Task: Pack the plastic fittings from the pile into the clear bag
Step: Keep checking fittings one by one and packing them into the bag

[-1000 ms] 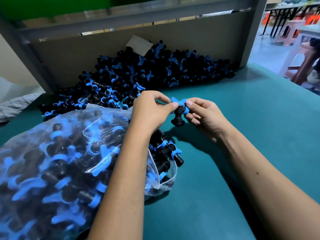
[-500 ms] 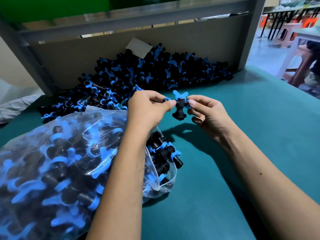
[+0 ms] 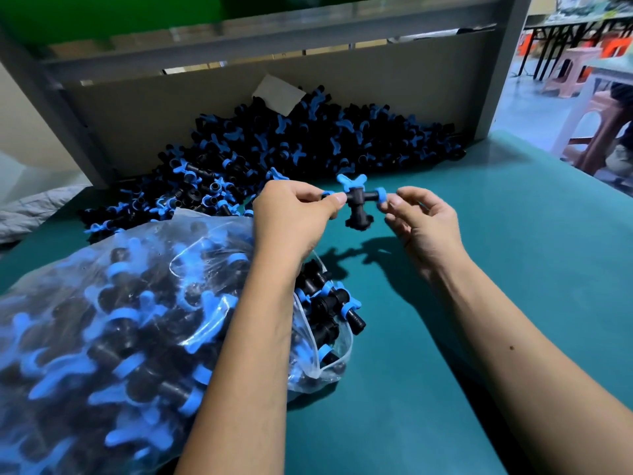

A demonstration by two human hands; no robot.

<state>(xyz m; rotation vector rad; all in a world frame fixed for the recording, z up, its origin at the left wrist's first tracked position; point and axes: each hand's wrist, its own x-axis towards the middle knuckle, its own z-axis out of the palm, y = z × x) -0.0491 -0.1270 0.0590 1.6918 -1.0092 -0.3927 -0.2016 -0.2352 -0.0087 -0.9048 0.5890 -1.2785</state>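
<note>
Both forearms are showing bare, no sleeves reaching them; the left hand (image 3: 291, 217) and right hand (image 3: 423, 224) are wearing nothing

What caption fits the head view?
Both hands, left and right, pinch one black-and-blue fitting beside the clear bag.

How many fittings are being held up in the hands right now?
1: a single fitting held above the table, left hand pinching its left end, right hand at its right end.

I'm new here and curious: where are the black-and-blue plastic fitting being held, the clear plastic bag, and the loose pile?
black-and-blue plastic fitting (image 3: 354, 204): head view, black centre body.
clear plastic bag (image 3: 334, 371): head view, open mouth's rim.
loose pile (image 3: 308, 142): head view, heap's middle.
</note>
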